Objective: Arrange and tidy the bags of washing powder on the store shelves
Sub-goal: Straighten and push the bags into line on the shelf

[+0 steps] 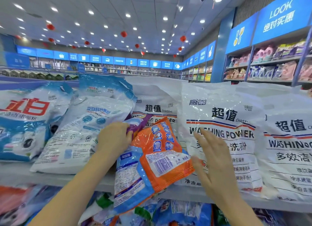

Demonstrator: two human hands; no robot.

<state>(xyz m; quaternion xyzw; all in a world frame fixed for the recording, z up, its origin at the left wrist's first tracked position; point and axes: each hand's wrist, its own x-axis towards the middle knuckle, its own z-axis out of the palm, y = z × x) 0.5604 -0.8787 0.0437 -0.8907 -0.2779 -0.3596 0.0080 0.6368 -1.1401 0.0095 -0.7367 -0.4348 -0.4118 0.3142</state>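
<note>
On the top shelf (55, 179) lie several bags of washing powder. My left hand (114, 138) grips the upper edge of a purple bag (139, 122) that sits under an orange bag (162, 151). A blue bag (130, 180) hangs over the shelf's front edge below them. My right hand (212, 160) is open, fingers spread, just in front of a large white bag (224, 124) marked WASHING POWDER that stands upright; whether it touches the bag is unclear. To the left lie a white and blue bag (79, 133) and a blue bag with red characters (25, 122).
Another white bag (290, 149) stands at the right and one more (157, 101) behind the orange bag. The lower shelf holds more mixed bags (182, 212). Wall shelves with goods (270, 67) run along the right and the far back of the store.
</note>
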